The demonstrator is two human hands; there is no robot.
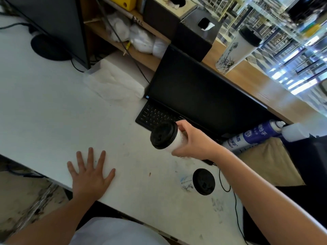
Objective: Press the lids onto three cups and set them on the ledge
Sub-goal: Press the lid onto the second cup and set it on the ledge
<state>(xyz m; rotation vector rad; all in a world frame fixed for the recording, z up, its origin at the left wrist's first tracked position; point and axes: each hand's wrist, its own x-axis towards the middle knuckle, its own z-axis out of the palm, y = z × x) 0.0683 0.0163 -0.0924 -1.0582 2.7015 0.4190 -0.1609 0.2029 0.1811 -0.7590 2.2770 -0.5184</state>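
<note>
My right hand (192, 141) grips a white paper cup (174, 141) with a black lid (163, 135), held tilted in the air above the white desk (53, 103), in front of the keyboard. A second white cup with a black lid (203, 181) stands on the desk below my right forearm. A third lidded cup (238, 50), white with black drawings, stands upright on the wooden ledge (276, 92) at the upper right. My left hand (91, 175) lies flat on the desk with fingers spread, holding nothing.
A dark monitor (203, 96) and black keyboard (154, 116) stand between the desk and the ledge. Tissue boxes (192, 38) sit on the ledge to the left. Spray cans (254, 134) lie at the right. A white paper napkin (113, 82) lies on the desk.
</note>
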